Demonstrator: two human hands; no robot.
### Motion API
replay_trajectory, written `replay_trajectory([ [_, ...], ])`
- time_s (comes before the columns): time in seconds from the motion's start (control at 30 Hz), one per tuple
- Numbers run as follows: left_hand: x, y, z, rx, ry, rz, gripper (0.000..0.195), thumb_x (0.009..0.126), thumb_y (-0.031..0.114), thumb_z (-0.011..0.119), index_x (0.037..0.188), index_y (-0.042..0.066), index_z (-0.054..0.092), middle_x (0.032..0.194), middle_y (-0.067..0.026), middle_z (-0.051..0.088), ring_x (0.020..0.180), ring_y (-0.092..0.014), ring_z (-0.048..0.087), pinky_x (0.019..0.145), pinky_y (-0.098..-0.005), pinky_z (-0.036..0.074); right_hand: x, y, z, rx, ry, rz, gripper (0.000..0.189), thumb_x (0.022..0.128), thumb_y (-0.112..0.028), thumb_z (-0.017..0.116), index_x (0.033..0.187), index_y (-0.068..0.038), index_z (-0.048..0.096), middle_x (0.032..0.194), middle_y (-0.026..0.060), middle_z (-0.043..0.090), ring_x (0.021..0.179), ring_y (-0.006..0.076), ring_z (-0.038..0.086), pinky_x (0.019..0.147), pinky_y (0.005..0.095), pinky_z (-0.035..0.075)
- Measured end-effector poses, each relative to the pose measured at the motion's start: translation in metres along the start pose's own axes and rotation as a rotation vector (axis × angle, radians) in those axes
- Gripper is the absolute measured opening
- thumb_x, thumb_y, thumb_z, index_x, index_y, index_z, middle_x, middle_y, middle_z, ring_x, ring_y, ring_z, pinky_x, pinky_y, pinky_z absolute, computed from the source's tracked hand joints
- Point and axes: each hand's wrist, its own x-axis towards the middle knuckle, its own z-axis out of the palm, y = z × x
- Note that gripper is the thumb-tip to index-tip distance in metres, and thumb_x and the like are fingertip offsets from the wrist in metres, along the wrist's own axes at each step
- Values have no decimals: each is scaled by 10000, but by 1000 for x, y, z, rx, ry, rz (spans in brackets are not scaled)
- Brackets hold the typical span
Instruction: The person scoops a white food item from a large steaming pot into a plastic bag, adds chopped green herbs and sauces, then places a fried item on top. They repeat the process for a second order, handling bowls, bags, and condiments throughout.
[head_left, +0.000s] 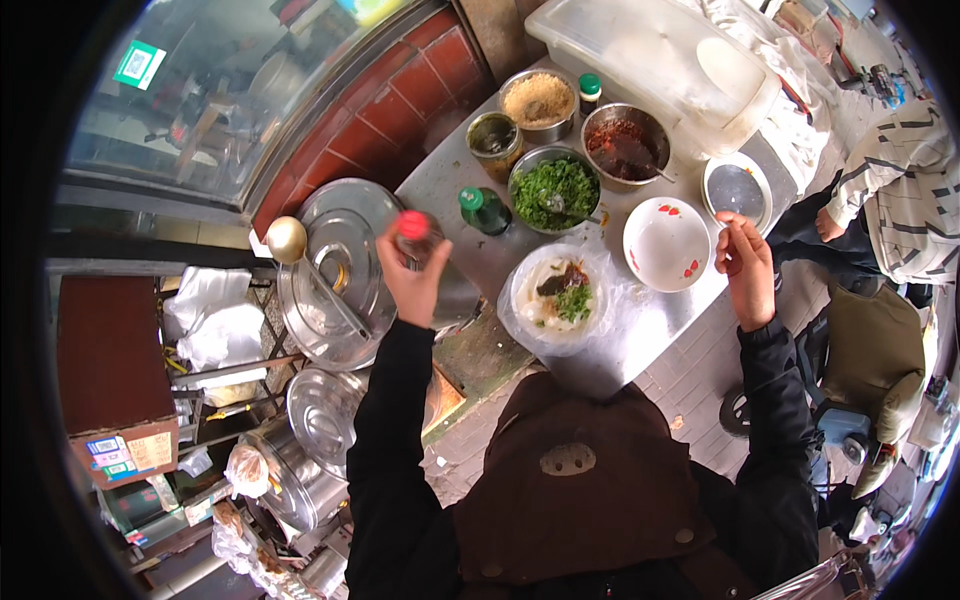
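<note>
My left hand (412, 274) grips a red-capped bottle (412, 225), held over the edge of a steel lid. My right hand (746, 266) is raised with half-curled fingers beside a small white bowl (739, 193). Nothing shows in it, though the palm side is partly hidden. Between the hands, a plastic-lined bowl (536, 300) holds pale food topped with dark sauce and chopped greens. A white bowl with red strawberry prints (664, 247) stands to its right. Behind are a bowl of chopped greens (551, 187) with a spoon and a green-capped bottle (487, 214).
Farther back on the metal table (592, 367) are a red sauce bowl (626, 146), a crumb bowl (536, 105), a jar (495, 142) and a plastic bin (652, 67). A ladle (289, 240) rests on a large steel lid (352, 217). A person (900, 172) is at right.
</note>
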Motion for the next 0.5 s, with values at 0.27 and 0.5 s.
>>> replay_trajectory([
  [0.27, -20, 73, -5, 859, -571, 771, 332, 803, 97, 621, 1135, 81, 624, 1147, -35, 594, 1101, -220, 561, 1017, -426, 424, -8, 15, 16, 61, -102, 42, 266, 1081, -214, 458, 1163, -52, 653, 797, -34, 527, 666, 50, 485, 602, 209, 416],
  [0.5, -19, 68, -1, 887, -680, 741, 371, 806, 102, 645, 1176, 104, 641, 1171, -31, 625, 1118, -236, 570, 1042, -453, 413, -15, 9, 17, 53, -136, 14, 258, 1080, -202, 456, 1162, -62, 656, 801, -32, 526, 665, 52, 483, 605, 215, 424],
])
